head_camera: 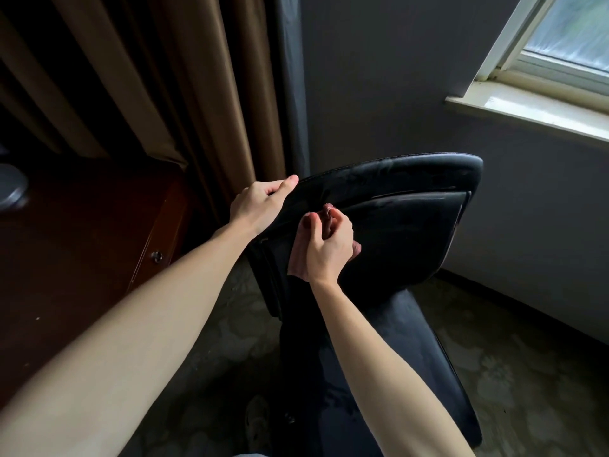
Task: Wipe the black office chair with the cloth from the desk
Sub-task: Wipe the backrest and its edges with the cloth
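Note:
The black office chair (405, 225) stands in front of me with its padded backrest tilted toward the window and its seat below. My left hand (258, 204) grips the backrest's upper left edge, thumb on top. My right hand (326, 247) holds a bunched pinkish cloth (301, 249) against the front face of the backrest, just right of the left hand. Most of the cloth is hidden behind the fingers and palm; small folds show above the knuckles and at the right side.
A dark wooden desk (89, 239) with a drawer knob (157, 256) stands close on the left, a grey round object at its far left edge. Brown curtains (184, 94) hang behind. A window sill (534, 110) juts out at upper right. Patterned carpet (514, 374) surrounds the chair.

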